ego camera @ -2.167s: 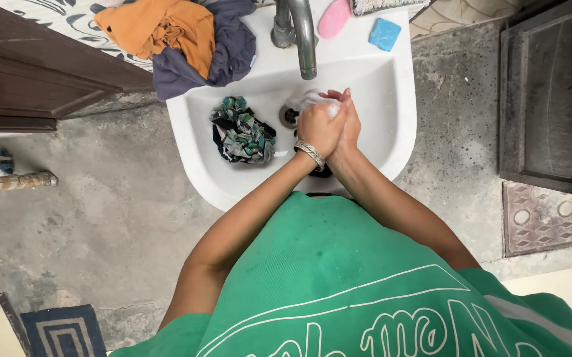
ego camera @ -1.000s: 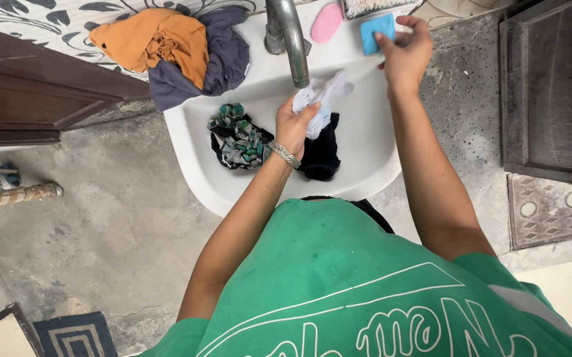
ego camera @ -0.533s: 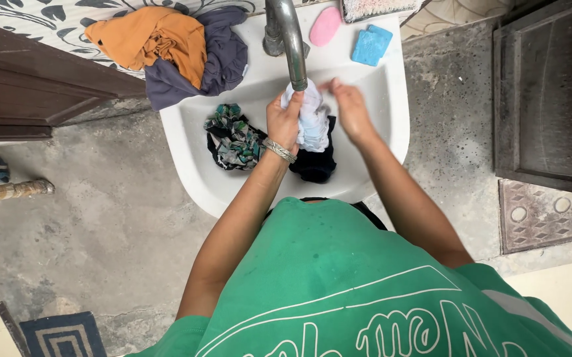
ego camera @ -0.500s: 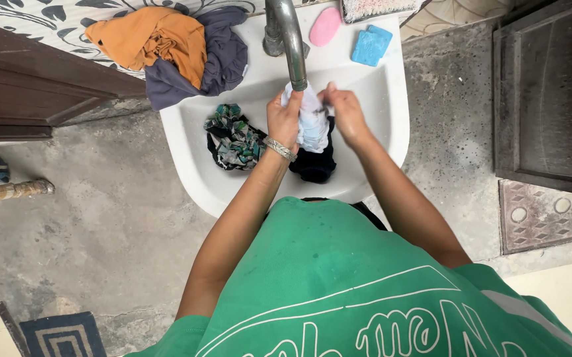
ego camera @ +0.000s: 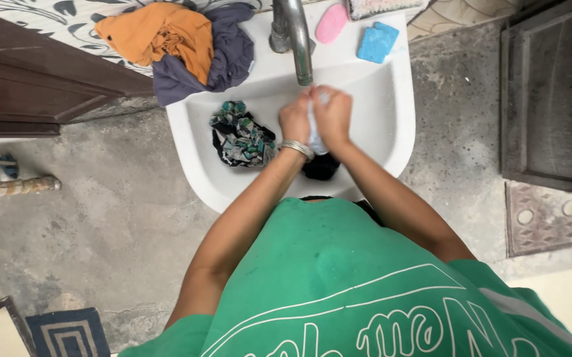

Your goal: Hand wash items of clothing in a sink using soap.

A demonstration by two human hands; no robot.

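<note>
Hands, L [ego camera: 296, 119] & R [ego camera: 333, 114], squeeze white cloth [ego camera: 316, 132] over sink [ego camera: 392, 125].

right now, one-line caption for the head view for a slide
Both hands, left hand and right hand, squeeze a white cloth under the tap over the sink.

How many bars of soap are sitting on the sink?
2. A pink oval soap lies on the back ledge of the white sink, just right of the tap; a blue rectangular soap lies beside it, further right. Others may be out of view.
</note>
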